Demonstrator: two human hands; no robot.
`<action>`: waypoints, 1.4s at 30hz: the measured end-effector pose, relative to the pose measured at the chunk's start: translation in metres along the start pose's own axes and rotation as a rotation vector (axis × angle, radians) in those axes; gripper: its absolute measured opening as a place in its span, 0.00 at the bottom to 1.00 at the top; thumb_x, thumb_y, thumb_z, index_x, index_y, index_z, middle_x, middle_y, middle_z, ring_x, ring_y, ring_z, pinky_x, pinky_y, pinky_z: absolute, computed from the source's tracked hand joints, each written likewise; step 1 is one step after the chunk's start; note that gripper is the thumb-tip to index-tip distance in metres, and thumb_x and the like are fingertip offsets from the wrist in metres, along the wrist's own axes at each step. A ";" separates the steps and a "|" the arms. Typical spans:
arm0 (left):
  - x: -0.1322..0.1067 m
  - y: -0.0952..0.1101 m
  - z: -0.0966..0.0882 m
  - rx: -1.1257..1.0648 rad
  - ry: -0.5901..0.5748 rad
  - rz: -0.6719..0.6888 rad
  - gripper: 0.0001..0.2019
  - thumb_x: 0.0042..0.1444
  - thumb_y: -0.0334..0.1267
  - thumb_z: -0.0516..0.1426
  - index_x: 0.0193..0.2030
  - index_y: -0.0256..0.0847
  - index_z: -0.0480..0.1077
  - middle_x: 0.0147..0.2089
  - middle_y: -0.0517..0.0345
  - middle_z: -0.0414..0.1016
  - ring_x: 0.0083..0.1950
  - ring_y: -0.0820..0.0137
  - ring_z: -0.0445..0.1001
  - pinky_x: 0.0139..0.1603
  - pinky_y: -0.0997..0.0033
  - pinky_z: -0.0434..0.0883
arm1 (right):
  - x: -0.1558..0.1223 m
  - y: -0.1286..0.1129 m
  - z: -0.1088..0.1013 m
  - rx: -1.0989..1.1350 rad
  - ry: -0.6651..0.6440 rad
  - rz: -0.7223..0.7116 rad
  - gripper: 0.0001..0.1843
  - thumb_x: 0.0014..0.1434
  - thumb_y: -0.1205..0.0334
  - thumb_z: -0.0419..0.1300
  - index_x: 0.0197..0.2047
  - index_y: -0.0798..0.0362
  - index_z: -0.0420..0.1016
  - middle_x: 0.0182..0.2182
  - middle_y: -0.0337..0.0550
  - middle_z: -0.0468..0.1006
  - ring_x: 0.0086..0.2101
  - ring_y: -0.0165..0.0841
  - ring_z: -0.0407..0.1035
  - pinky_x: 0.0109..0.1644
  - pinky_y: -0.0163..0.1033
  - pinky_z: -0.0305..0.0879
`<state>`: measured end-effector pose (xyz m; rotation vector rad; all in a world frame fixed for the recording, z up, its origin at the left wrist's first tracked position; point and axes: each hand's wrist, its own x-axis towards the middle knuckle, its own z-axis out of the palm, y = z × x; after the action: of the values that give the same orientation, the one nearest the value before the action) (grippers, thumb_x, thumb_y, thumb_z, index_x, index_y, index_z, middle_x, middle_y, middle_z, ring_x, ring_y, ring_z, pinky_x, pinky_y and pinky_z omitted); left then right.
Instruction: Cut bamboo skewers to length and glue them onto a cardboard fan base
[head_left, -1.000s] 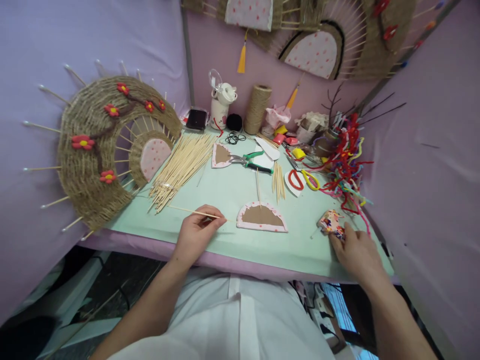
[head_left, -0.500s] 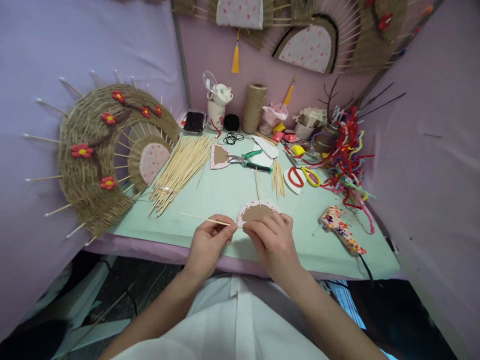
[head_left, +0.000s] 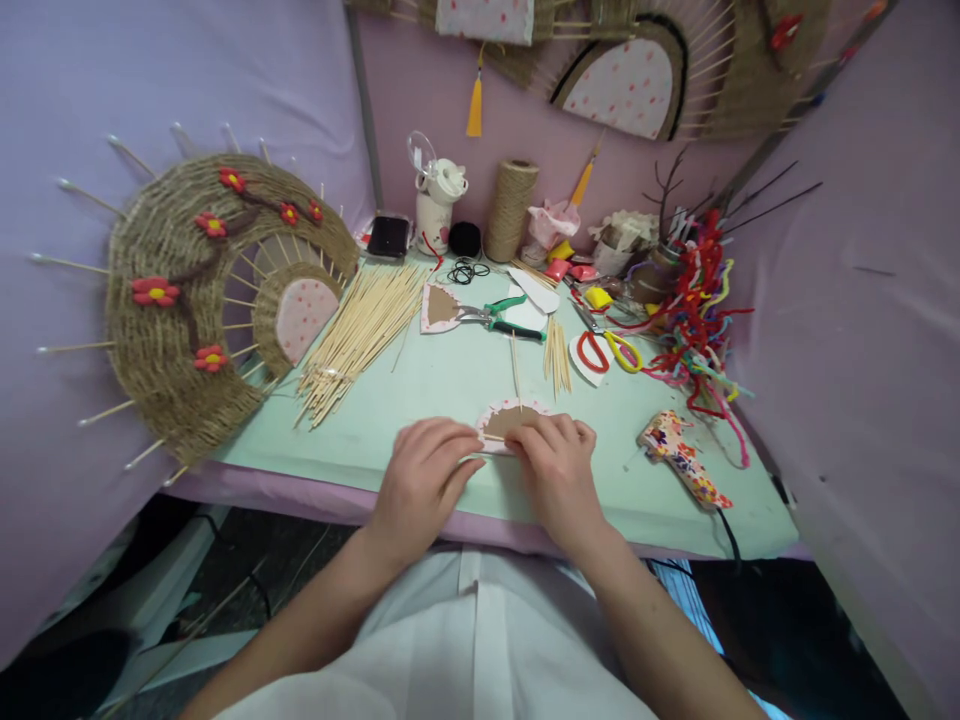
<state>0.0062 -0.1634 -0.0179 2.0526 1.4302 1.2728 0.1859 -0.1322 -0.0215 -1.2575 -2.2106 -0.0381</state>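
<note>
A half-round cardboard piece [head_left: 504, 420] with a pink-spotted fabric edge lies brown side up at the table's front. One thin bamboo stick [head_left: 516, 370] stands out from its curved edge toward the back. Another bamboo stick [head_left: 493, 438] lies sideways across the cardboard near its straight edge. My left hand [head_left: 429, 485] is closed around the left part of that sideways stick, hiding most of it. At its other end, my right hand [head_left: 559, 468] has its fingertips closed on the stick and rests over the cardboard's right side.
A bundle of bamboo sticks [head_left: 360, 340] lies to the left, beside a woven twine fan [head_left: 161, 350]. Green-handled pliers [head_left: 504, 315], scissors [head_left: 604, 350] and shorter sticks [head_left: 556, 357] lie behind my hands. On the right are a flower-patterned glue gun [head_left: 686, 460] and tangled pipe cleaners [head_left: 697, 310].
My left hand has moved slightly right and turned palm down. The stick that pointed out leftward from it now lies across the cardboard between both hands. My right hand has shifted slightly right.
</note>
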 end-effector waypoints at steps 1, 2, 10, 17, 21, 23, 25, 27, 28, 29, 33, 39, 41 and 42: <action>0.002 -0.003 -0.002 0.124 -0.004 0.105 0.08 0.61 0.36 0.55 0.45 0.45 0.74 0.47 0.53 0.78 0.53 0.63 0.70 0.54 0.58 0.60 | -0.001 -0.001 0.002 0.002 -0.020 -0.018 0.08 0.65 0.67 0.53 0.37 0.50 0.72 0.32 0.42 0.74 0.38 0.37 0.62 0.44 0.46 0.49; 0.003 -0.008 -0.002 0.214 -0.026 0.183 0.10 0.62 0.35 0.54 0.47 0.45 0.73 0.48 0.53 0.78 0.53 0.63 0.70 0.55 0.57 0.59 | -0.002 -0.002 0.004 0.007 -0.031 -0.035 0.08 0.65 0.68 0.53 0.37 0.50 0.72 0.31 0.41 0.74 0.37 0.37 0.62 0.44 0.46 0.49; 0.003 -0.053 -0.011 0.331 -0.101 0.307 0.11 0.64 0.31 0.50 0.43 0.41 0.74 0.39 0.54 0.79 0.39 0.69 0.72 0.41 0.67 0.63 | -0.017 0.012 0.007 0.097 0.040 -0.057 0.09 0.63 0.62 0.57 0.47 0.52 0.71 0.41 0.47 0.75 0.43 0.38 0.65 0.49 0.47 0.52; 0.000 -0.059 -0.020 0.307 -0.115 0.275 0.12 0.64 0.32 0.50 0.43 0.42 0.76 0.39 0.54 0.77 0.41 0.69 0.72 0.41 0.67 0.64 | -0.029 0.027 0.010 0.153 -0.015 -0.131 0.12 0.63 0.65 0.56 0.49 0.50 0.73 0.43 0.48 0.76 0.44 0.38 0.67 0.51 0.48 0.59; -0.001 -0.058 -0.019 0.361 -0.122 0.302 0.13 0.64 0.31 0.50 0.47 0.44 0.76 0.37 0.54 0.77 0.40 0.69 0.70 0.40 0.67 0.63 | -0.027 0.026 0.012 0.166 -0.020 -0.152 0.13 0.61 0.65 0.57 0.50 0.51 0.73 0.44 0.48 0.76 0.45 0.39 0.67 0.50 0.49 0.63; -0.001 -0.058 -0.018 0.388 -0.132 0.318 0.13 0.64 0.31 0.51 0.47 0.45 0.75 0.37 0.55 0.77 0.39 0.69 0.70 0.39 0.67 0.63 | -0.026 0.026 0.012 0.165 -0.018 -0.148 0.13 0.62 0.64 0.57 0.50 0.50 0.74 0.43 0.48 0.77 0.45 0.40 0.67 0.49 0.49 0.64; -0.001 -0.058 -0.018 0.398 -0.140 0.323 0.14 0.64 0.32 0.50 0.48 0.45 0.75 0.38 0.55 0.77 0.40 0.69 0.70 0.39 0.67 0.63 | -0.026 0.025 0.011 0.167 -0.021 -0.140 0.13 0.62 0.64 0.56 0.50 0.49 0.74 0.43 0.49 0.77 0.45 0.40 0.67 0.49 0.50 0.64; -0.001 -0.058 -0.017 0.406 -0.143 0.329 0.14 0.64 0.32 0.50 0.48 0.46 0.75 0.38 0.55 0.77 0.40 0.69 0.70 0.39 0.68 0.63 | -0.025 0.025 0.011 0.171 -0.026 -0.138 0.13 0.62 0.64 0.56 0.49 0.50 0.74 0.43 0.49 0.77 0.44 0.40 0.67 0.49 0.50 0.64; -0.001 -0.057 -0.017 0.412 -0.140 0.335 0.14 0.64 0.32 0.50 0.48 0.46 0.75 0.38 0.55 0.77 0.40 0.69 0.69 0.39 0.68 0.63 | -0.025 0.025 0.011 0.173 -0.026 -0.138 0.12 0.62 0.64 0.56 0.49 0.50 0.74 0.43 0.49 0.77 0.44 0.40 0.67 0.49 0.50 0.64; -0.001 -0.057 -0.017 0.420 -0.138 0.342 0.14 0.65 0.32 0.49 0.48 0.45 0.75 0.38 0.55 0.77 0.40 0.69 0.69 0.39 0.68 0.63 | -0.025 0.025 0.011 0.174 -0.028 -0.137 0.12 0.62 0.64 0.56 0.49 0.50 0.74 0.43 0.49 0.77 0.44 0.40 0.67 0.49 0.50 0.64; -0.001 -0.057 -0.016 0.431 -0.130 0.348 0.14 0.64 0.31 0.50 0.48 0.45 0.75 0.38 0.54 0.77 0.39 0.69 0.69 0.39 0.68 0.62 | -0.026 0.025 0.011 0.171 -0.036 -0.133 0.12 0.62 0.65 0.56 0.49 0.51 0.74 0.43 0.49 0.77 0.44 0.40 0.67 0.49 0.50 0.64; -0.002 -0.058 -0.015 0.409 -0.143 0.330 0.14 0.64 0.32 0.50 0.49 0.45 0.75 0.38 0.54 0.76 0.40 0.69 0.69 0.39 0.68 0.63 | -0.026 0.024 0.012 0.162 -0.037 -0.125 0.13 0.62 0.65 0.56 0.49 0.51 0.74 0.43 0.49 0.76 0.45 0.40 0.67 0.50 0.50 0.64; -0.002 -0.058 -0.015 0.424 -0.147 0.337 0.14 0.64 0.33 0.50 0.49 0.45 0.75 0.38 0.54 0.76 0.40 0.69 0.69 0.39 0.68 0.63 | -0.026 0.024 0.011 0.162 -0.035 -0.127 0.13 0.62 0.65 0.56 0.49 0.51 0.74 0.43 0.49 0.76 0.45 0.39 0.67 0.49 0.49 0.64; -0.002 -0.058 -0.015 0.430 -0.149 0.339 0.14 0.64 0.33 0.50 0.49 0.45 0.75 0.38 0.54 0.76 0.40 0.69 0.69 0.39 0.68 0.63 | -0.026 0.024 0.011 0.161 -0.032 -0.128 0.12 0.62 0.65 0.56 0.49 0.50 0.74 0.43 0.49 0.77 0.44 0.39 0.67 0.49 0.49 0.64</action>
<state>-0.0399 -0.1426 -0.0506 2.7059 1.4238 0.9541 0.2092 -0.1356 -0.0498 -1.0355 -2.2695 0.1093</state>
